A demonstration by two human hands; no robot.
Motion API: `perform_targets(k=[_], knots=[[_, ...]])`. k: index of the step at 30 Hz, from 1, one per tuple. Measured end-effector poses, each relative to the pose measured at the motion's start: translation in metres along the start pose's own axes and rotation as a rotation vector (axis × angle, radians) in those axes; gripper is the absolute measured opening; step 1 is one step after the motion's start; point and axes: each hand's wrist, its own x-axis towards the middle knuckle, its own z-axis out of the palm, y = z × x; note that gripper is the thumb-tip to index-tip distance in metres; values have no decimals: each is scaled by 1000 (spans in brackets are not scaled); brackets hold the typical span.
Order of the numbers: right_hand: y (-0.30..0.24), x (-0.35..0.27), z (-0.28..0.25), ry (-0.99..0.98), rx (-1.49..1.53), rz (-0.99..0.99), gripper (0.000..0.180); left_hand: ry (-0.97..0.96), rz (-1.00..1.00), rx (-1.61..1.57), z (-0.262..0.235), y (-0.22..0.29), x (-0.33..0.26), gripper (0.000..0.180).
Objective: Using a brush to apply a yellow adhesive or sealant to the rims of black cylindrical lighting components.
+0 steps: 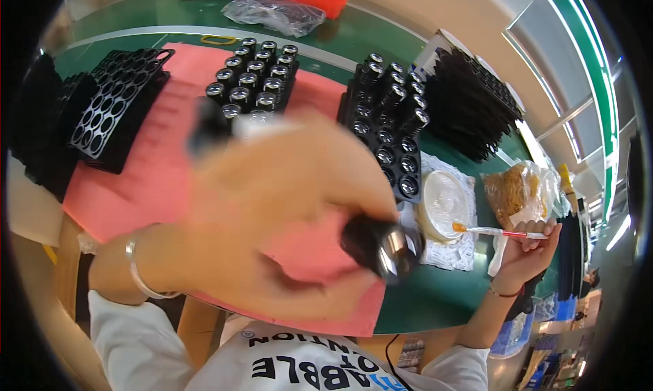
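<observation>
Over a green worktop (428,299), a black cylinder (371,245) is gripped by the blurred left hand (272,180), a brush (502,232) by the right hand (534,253).

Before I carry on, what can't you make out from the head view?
All in the head view:
Left hand: motion-blurred, so exact finger placement on the dark cylinder is unclear.
Dark shape at the hand's upper left: blurred; I can't tell whether it is held.
Middle tray: near end hidden behind the left hand.
Dark stack at far left: outer side lost in the picture's black rim.
</observation>
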Motion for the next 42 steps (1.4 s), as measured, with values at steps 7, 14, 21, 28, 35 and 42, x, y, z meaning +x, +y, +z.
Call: perform_targets(k=[7,14,21,28,35,42], knots=[[6,3,-7,106,-51,16,27,247,-604,299,-55,-18,-5,22],[7,5,-10,66,-68,22,27,-18,-695,556,-61,-30,-16,23],[3,5,-10,39,-71,6,27,-80,-617,719,-57,-42,-25,25],[-5,7,-14,47,-95,-32,27,-97,-630,729,-55,-35,-18,25],[-13,9,-18,250,-323,-297,28,103,-693,550,-47,-14,-3,19],[-8,0,-22,80,-784,-533,36,-218,-339,621,28,-11,68,18]])
